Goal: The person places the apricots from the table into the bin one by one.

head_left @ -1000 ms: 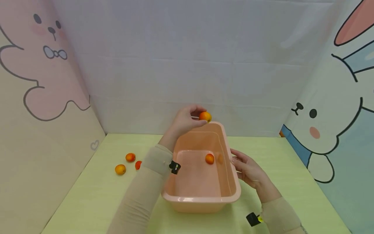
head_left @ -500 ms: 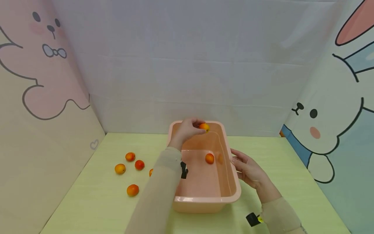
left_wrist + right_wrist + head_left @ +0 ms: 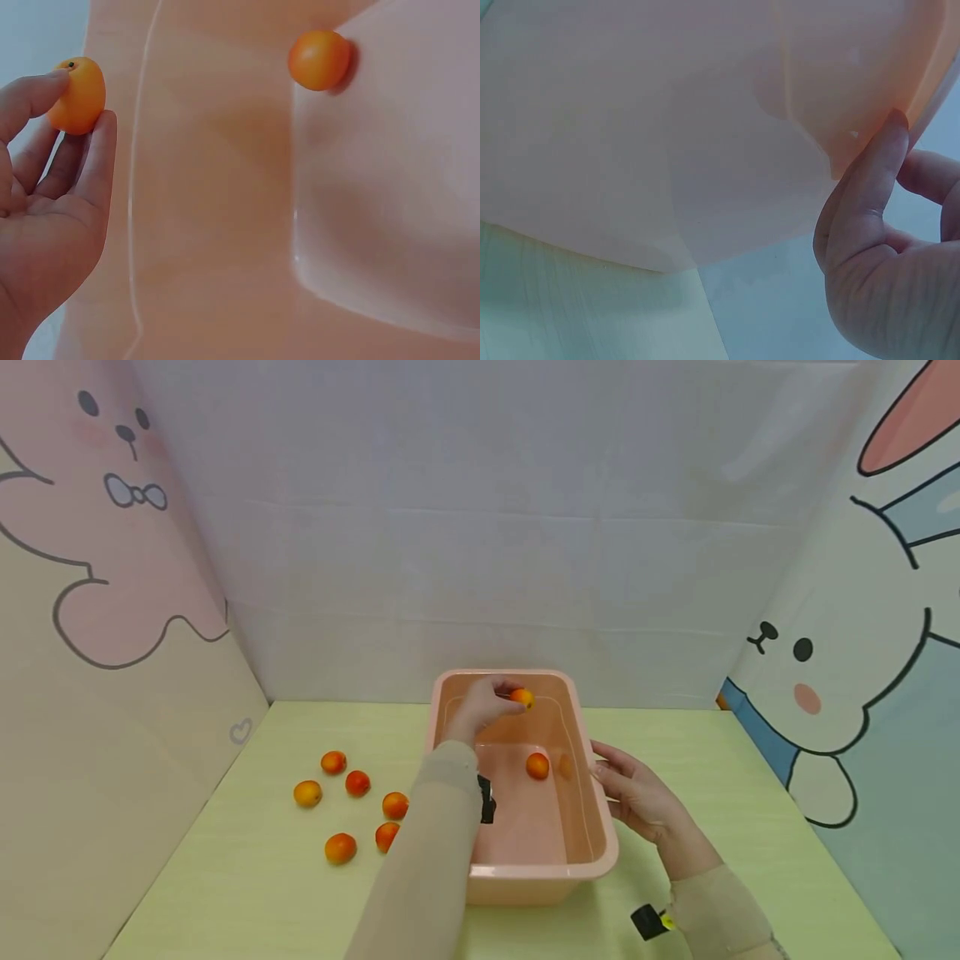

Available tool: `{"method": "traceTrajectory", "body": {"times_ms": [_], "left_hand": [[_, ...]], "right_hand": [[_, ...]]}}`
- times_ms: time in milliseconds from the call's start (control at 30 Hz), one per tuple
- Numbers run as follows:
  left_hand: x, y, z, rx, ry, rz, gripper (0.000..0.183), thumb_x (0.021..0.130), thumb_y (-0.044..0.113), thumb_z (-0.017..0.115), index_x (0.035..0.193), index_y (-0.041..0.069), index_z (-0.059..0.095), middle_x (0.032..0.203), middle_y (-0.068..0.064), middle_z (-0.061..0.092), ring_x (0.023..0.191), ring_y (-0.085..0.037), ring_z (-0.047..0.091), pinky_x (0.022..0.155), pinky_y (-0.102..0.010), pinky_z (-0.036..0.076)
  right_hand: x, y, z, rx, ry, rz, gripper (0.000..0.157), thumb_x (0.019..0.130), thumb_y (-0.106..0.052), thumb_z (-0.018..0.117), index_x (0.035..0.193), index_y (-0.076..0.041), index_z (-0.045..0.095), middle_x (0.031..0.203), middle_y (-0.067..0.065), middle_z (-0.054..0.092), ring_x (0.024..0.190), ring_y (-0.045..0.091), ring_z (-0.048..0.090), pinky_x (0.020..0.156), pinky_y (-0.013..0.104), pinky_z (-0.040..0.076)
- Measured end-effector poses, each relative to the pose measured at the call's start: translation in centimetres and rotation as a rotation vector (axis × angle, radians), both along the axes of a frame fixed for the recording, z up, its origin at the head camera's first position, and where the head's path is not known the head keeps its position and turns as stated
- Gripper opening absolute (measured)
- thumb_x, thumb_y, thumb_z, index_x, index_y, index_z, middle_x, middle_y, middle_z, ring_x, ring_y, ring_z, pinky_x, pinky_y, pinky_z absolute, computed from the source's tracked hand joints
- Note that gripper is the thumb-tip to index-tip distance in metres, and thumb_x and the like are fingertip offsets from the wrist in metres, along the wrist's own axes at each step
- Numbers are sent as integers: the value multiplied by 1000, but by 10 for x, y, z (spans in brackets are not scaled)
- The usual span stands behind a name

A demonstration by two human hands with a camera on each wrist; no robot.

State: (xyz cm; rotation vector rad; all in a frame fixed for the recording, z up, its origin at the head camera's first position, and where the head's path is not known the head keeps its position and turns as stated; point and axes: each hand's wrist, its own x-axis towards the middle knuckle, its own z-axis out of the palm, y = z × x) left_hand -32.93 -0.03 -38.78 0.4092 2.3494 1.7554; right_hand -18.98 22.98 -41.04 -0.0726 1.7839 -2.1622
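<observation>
Pinching an orange fruit (image 3: 523, 698) between thumb and fingers, the left hand (image 3: 480, 706) is near the middle of the head view, over the far end of a peach tub (image 3: 525, 871). I see a second fruit (image 3: 537, 766) lying on the tub's floor, toward its right wall. Right of centre, the right hand (image 3: 637, 793) touches the tub's right rim, fingers slightly bent. On the green worktop (image 3: 262, 902), at lower left, I count six loose fruits (image 3: 357, 783), one partly covered by the left sleeve (image 3: 427, 852).

My left wrist view puts the held fruit at upper left, its dark stem spot showing beside the thumb. The second fruit appears at upper right, where floor meets wall.

Through the right wrist view, I get the tub's wall across the upper frame and the right hand at lower right, a fingertip against the tub; I can't tell whether the fingers close round the rim.
</observation>
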Motion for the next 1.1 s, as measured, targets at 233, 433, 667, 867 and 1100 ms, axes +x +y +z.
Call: {"method": "traceTrajectory", "body": {"times_ms": [233,433,667,867,1100], "left_hand": [[-3,0,-17,-24,-35,49,32,78,-4,70,109,2,65,106,-11,61,95,-25,57,85,-29,50],[-2,0,-24,-41,-58,57,33,78,-4,70,110,3,65,105,-10,61,94,-25,56,85,-29,49],[0,0,-29,-70,-91,59,31,78,-3,70,109,3,66,105,-10,61,94,-25,55,86,-30,49],[0,0,-30,-72,-96,55,31,78,-3,70,108,1,65,105,-11,61,94,-25,55,86,-30,49],[1,0,-27,-79,-133,84,40,80,8,71,119,5,60,120,-11,58,107,-27,52,95,-36,43]], "right_hand": [[-1,-1,-1,12,-6,-9,58,97,-17,48,147,-7,19,117,10,54,98,20,62,77,33,53],[-1,-2,0,20,-5,-7,59,97,-17,49,147,-7,19,120,13,52,100,22,62,78,34,53],[-1,-2,-1,1,2,0,60,97,-17,49,146,-4,17,115,10,55,97,20,63,77,33,53],[-1,-2,0,-14,9,10,59,97,-16,48,146,-4,17,115,10,56,98,21,62,77,34,53],[0,-1,-1,-27,46,36,57,99,-13,44,146,-1,15,113,8,57,95,19,63,75,32,53]]}}
